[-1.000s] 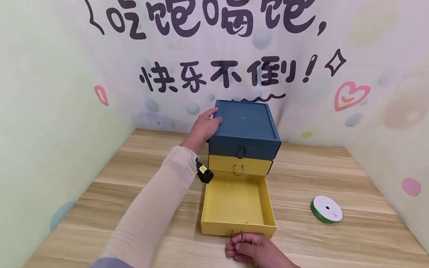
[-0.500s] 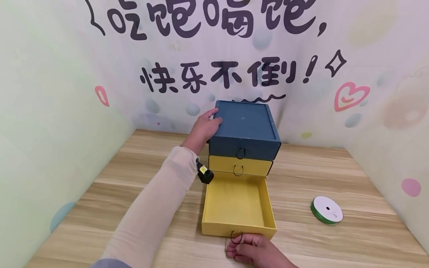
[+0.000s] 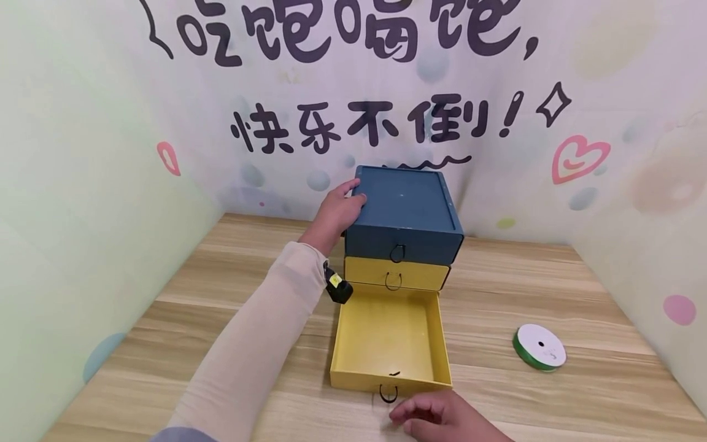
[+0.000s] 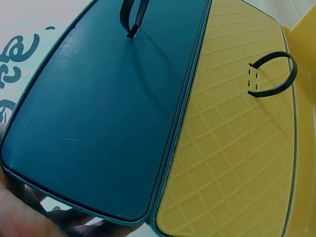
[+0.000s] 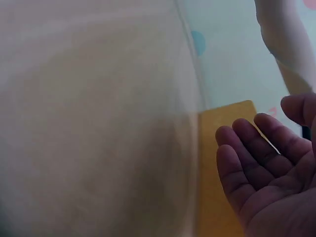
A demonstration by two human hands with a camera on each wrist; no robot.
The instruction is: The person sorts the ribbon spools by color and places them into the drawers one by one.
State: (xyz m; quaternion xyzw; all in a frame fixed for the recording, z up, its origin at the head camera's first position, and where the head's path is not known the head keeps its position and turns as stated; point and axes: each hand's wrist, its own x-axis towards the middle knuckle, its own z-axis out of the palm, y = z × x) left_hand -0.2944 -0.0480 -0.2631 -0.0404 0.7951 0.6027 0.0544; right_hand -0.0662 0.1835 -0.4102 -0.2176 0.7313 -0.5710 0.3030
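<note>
A small drawer cabinet stands at the back of the wooden table, with a dark blue top drawer and a yellow middle drawer, both pushed in. Its bottom yellow drawer is pulled fully out and shows nothing inside. My left hand grips the cabinet's top left edge; the left wrist view shows the blue front and yellow front close up. My right hand hovers just in front of the open drawer's ring pull, fingers relaxed and holding nothing, as the right wrist view of the hand also shows.
A roll of green ribbon lies on the table to the right of the open drawer. Decorated walls close in the table at the back and both sides.
My right hand has let go of the ring pull and drawn back slightly toward me and to the right. The left hand and cabinet have stayed put.
</note>
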